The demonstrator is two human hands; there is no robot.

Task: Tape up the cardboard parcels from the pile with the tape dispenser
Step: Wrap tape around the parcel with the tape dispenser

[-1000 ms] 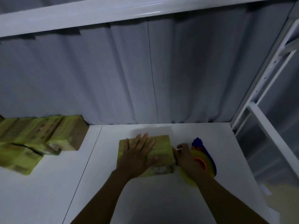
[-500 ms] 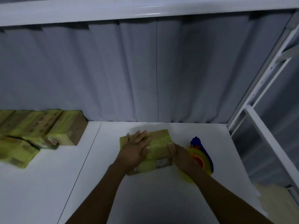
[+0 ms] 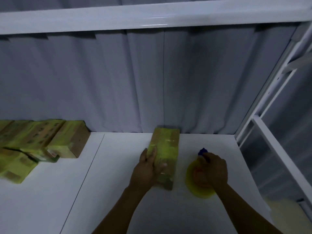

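Lying lengthwise on the table [image 3: 118, 191], the parcel [image 3: 167, 149] has its far end at the curtain [image 3: 152, 81]; the left hand [image 3: 146, 169] clasps its left long edge, thumb over the top. The right hand [image 3: 213, 171] is curled around the tape dispenser [image 3: 197, 191], just beside the parcel's right edge. The pile [image 3: 33, 142] sits well apart to the left, with bare tabletop between.
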